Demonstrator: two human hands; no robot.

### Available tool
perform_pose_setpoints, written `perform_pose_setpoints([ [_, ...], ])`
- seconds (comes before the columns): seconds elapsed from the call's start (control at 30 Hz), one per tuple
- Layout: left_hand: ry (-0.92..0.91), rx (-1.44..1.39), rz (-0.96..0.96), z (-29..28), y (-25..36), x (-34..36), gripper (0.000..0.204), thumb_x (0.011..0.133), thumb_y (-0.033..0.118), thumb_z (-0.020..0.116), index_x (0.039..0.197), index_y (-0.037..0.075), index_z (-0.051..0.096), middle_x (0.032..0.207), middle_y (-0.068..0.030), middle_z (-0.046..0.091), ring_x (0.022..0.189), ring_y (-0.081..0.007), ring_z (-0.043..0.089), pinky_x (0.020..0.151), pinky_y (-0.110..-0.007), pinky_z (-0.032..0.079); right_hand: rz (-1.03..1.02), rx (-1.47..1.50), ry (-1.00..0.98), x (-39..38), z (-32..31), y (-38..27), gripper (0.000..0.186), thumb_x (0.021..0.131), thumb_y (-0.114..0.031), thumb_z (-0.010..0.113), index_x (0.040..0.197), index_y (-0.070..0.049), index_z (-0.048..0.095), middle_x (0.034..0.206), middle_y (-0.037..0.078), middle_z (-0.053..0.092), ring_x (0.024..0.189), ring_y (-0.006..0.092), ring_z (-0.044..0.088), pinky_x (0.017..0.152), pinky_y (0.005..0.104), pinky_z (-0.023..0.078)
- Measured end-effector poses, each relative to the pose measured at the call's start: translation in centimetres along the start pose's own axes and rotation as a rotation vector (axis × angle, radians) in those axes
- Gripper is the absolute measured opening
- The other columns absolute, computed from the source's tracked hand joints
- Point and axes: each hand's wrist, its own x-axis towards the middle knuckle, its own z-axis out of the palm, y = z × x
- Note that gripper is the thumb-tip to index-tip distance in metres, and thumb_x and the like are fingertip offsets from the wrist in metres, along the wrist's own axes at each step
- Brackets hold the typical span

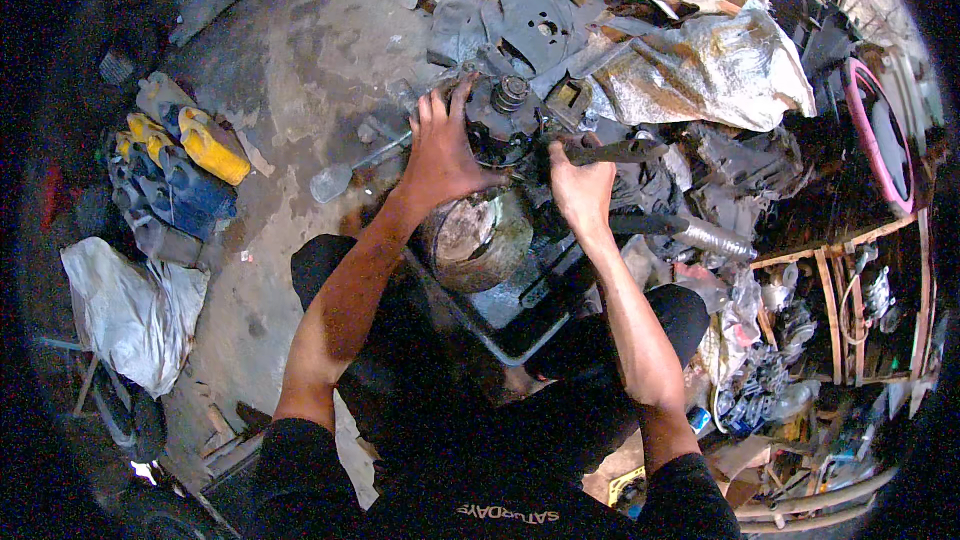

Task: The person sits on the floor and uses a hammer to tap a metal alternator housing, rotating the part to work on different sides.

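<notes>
A dark, greasy metal machine part (pixel 490 120) with a ribbed round knob (pixel 510 93) on top sits in front of me. My left hand (pixel 440 145) grips its left side, fingers spread over the far edge and thumb stretched to the right. At the part's right side, my right hand (pixel 582 180) is closed around a dark bar (pixel 630 152) that sticks out to the right. Whatever lies beneath that fist is hidden. Nearer to me is a round, stained metal body (pixel 480 245), beside a black frame (pixel 515 348) between my knees.
Yellow and blue containers (pixel 180 160) and a white sack (pixel 140 305) lie at left. A silvery sheet (pixel 705 65) covers scrap at the far right. A bar with a silver-wrapped end (pixel 715 237) lies right of my hand, and a pink-rimmed oval (pixel 880 137) stands beyond.
</notes>
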Motion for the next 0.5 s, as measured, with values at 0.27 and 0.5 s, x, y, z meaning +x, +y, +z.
perform_pose_setpoints([
  [0.27, 0.041, 0.004, -0.102, 0.7, 1.0, -0.3, 0.127, 0.044, 0.036, 0.09, 0.144, 0.009, 0.017, 0.129, -0.0288, 0.031, 0.122, -0.0479, 0.029, 0.103, -0.059, 0.025, 0.034, 0.032, 0.035, -0.1, 1.1, 0.2, 0.022, 0.081, -0.016, 0.065, 0.091, 0.003, 0.063, 0.088, 0.013, 0.068, 0.082, 0.0222, 0.063, 0.079, 0.0358, 0.047],
  [0.5, 0.155, 0.019, -0.059, 2.2, 0.9, -1.0, 0.125, 0.045, 0.035, 0.089, 0.143, 0.005, 0.017, 0.128, -0.0323, 0.031, 0.121, -0.0499, 0.028, 0.105, -0.059, 0.022, -0.242, -0.009, 0.17, -2.4, 2.7, 0.2, 0.017, 0.077, -0.01, 0.064, 0.087, 0.0, 0.055, 0.067, 0.016, 0.063, 0.064, 0.0314, 0.064, 0.063, 0.0404, 0.049],
])
